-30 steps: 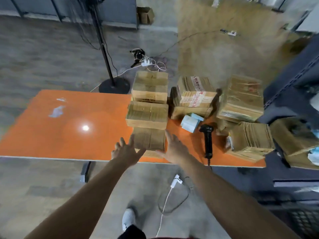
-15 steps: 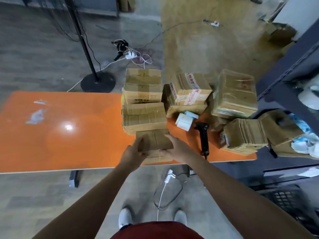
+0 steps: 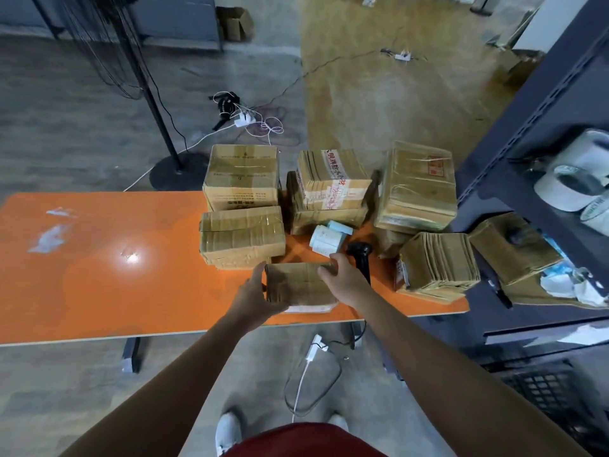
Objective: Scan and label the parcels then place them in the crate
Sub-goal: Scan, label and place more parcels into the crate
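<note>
1. Head view: the left hand (image 3: 255, 300) grips the left side of a small brown parcel (image 3: 296, 283). Its thumb lies along the parcel's left edge and its fingers wrap the near corner.
2. The right hand (image 3: 342, 278) holds the same parcel at its far right corner, with the fingers curled over the top edge.
3. The parcel sits between the two hands, near the front edge of the orange worktop (image 3: 99, 275). I cannot tell whether it rests on the surface or is lifted off it.
4. A white label roll (image 3: 328, 239) lies just beyond the right hand's fingertips.
5. A black scanner (image 3: 361, 253) lies on the worktop just right of the right hand, partly hidden by the wrist.
6. A taped stack of parcels (image 3: 242, 237) stands just beyond the left hand, with a cardboard box (image 3: 242, 176) behind it.
7. A bundle of flat cartons (image 3: 438, 265) sits at the worktop's end, to the right of the right hand.
8. A dark lattice crate (image 3: 543, 390) stands on the floor, right of the right forearm.
</note>
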Demonstrator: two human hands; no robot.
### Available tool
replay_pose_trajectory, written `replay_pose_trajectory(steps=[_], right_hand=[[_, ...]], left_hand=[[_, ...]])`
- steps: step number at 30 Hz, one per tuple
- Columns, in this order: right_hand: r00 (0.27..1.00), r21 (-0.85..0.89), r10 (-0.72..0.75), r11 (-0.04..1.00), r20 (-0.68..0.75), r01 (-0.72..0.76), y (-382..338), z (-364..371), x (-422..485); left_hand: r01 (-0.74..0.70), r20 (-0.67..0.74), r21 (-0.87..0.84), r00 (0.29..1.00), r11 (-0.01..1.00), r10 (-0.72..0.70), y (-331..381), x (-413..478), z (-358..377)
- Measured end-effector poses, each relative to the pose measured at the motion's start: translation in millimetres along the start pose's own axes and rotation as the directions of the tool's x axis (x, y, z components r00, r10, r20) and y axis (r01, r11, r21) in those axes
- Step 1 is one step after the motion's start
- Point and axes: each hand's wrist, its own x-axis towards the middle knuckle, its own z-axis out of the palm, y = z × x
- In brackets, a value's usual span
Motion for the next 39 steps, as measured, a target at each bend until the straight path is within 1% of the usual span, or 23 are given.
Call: replay_pose_trajectory(steps=[6,8,12,14,18,21,24,28,31,34,37,39], right_hand=[[1.0,0.126,-0.017,0.992,0.026,0.013,5,-5,6],[0.999,0.133,-0.038,0.991,0.034,0.033,6,-7,5],[0.998,0.151,-0.056,0.987,0.019,0.052,7,-8,1],[0.998,0.155,-0.057,0.986,0.008,0.056,7,-7,1],[0.998,0.147,-0.057,0.987,-0.015,0.059,7,-5,0],[0.997,0.08,-0.072,0.994,0.014,0.071,6,-3,-1],[0.99,-0.019,-0.139,0.99,0.032,0.14,4,0,-4],[0.978,-0.115,-0.207,0.972,-0.003,0.205,7,1,-4],[0.977,-0.166,-0.199,0.969,-0.078,0.184,15,-2,-4],[0.98,-0.181,-0.173,0.971,-0.095,0.154,24,-4,-5],[0.982,-0.188,-0.098,0.98,-0.16,0.067,37,-7,-3],[0.976,-0.188,-0.041,0.982,-0.212,0.0,46,-9,0]], left_hand=[[0.094,-0.105,-0.092,0.989,0.991,-0.104,9,0,1],[0.117,-0.133,-0.095,0.983,0.989,-0.129,12,-1,1],[0.094,-0.121,-0.05,0.988,0.994,-0.099,14,-3,3],[0.087,-0.124,-0.056,0.988,0.995,-0.093,12,-3,5],[0.127,-0.095,-0.058,0.987,0.99,-0.132,6,-1,9],[0.182,-0.092,-0.091,0.977,0.979,-0.19,-6,3,14],[0.247,-0.099,-0.119,0.961,0.962,-0.26,-15,6,26],[0.298,-0.137,-0.091,0.941,0.95,-0.309,-11,4,47],[0.325,-0.178,-0.077,0.926,0.943,-0.334,-2,3,58],[0.338,-0.183,-0.077,0.92,0.938,-0.346,3,3,65],[0.347,-0.141,-0.056,0.926,0.936,-0.351,6,2,71],[0.336,-0.115,0.026,0.936,0.941,-0.332,10,0,73]])
